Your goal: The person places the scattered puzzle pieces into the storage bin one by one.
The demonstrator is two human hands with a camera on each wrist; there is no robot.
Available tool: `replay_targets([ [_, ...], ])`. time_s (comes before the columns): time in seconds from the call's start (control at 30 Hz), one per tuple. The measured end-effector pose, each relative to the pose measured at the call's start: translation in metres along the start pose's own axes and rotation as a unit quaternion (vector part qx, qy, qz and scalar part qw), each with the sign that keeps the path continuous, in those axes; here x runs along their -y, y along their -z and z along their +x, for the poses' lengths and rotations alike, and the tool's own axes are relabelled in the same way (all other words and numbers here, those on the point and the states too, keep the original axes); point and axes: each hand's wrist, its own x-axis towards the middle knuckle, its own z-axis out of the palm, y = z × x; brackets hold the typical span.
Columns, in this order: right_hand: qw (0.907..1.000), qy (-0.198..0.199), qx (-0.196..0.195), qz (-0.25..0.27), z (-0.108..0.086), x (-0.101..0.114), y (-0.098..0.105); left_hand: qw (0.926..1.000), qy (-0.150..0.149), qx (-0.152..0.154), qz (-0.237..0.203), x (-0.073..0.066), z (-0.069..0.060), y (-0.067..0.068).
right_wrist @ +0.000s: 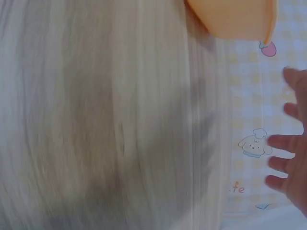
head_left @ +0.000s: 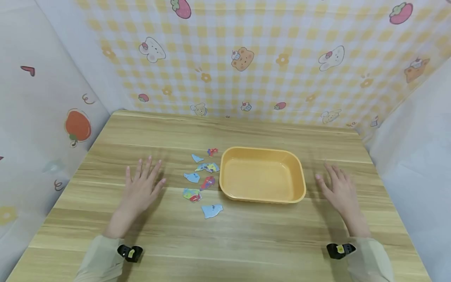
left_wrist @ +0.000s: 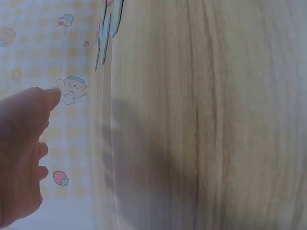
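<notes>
My left hand (head_left: 140,191) is held over the left part of the wooden table, fingers spread, with nothing in it. To its right lie several flat, irregular printed pieces, among them a light blue piece (head_left: 212,211), a green and red piece (head_left: 192,194), a red and purple piece (head_left: 208,182) and a yellow and blue piece (head_left: 208,167). Beside them stands a shallow yellow plastic basin (head_left: 262,199); no contents show in it. My right hand (head_left: 341,192) is to the right of the basin, apart from it, fingers extended and holding nothing.
The wood-grain table (head_left: 246,243) meets a yellow checked cloth (head_left: 218,90) with cartoon prints at its back edge. White cloth walls (head_left: 42,98) stand along the left and right sides. Each sleeve has a small black wrist device (head_left: 130,253) near the cuff.
</notes>
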Motion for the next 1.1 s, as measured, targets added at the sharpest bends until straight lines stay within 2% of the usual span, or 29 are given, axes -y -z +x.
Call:
replay_targets([
  [0.2,0.9973,-0.009,0.006,0.073,0.0,0.005,-0.007,0.997,-0.023,-0.046,-0.058,-0.005,0.005,-0.002],
  [0.33,0.9947,-0.018,0.005,0.101,0.0,0.008,-0.012,0.9945,-0.028,-0.058,-0.082,-0.011,0.015,-0.003],
  [0.6,0.9855,-0.06,0.01,0.158,0.009,0.022,-0.016,0.9932,-0.007,-0.02,-0.115,-0.024,0.044,-0.005],
  [0.83,0.9672,-0.099,0.032,0.232,0.011,0.031,-0.018,0.989,-0.009,0.018,-0.146,-0.038,0.072,-0.006],
  [1.0,0.9491,-0.143,0.057,0.275,0.012,0.038,-0.016,0.985,0.022,0.066,-0.158,-0.05,0.093,-0.007],
  [1.1,0.9464,-0.16,0.059,0.274,0.012,0.041,-0.016,0.9823,0.036,0.093,-0.158,-0.057,0.106,-0.008],
])
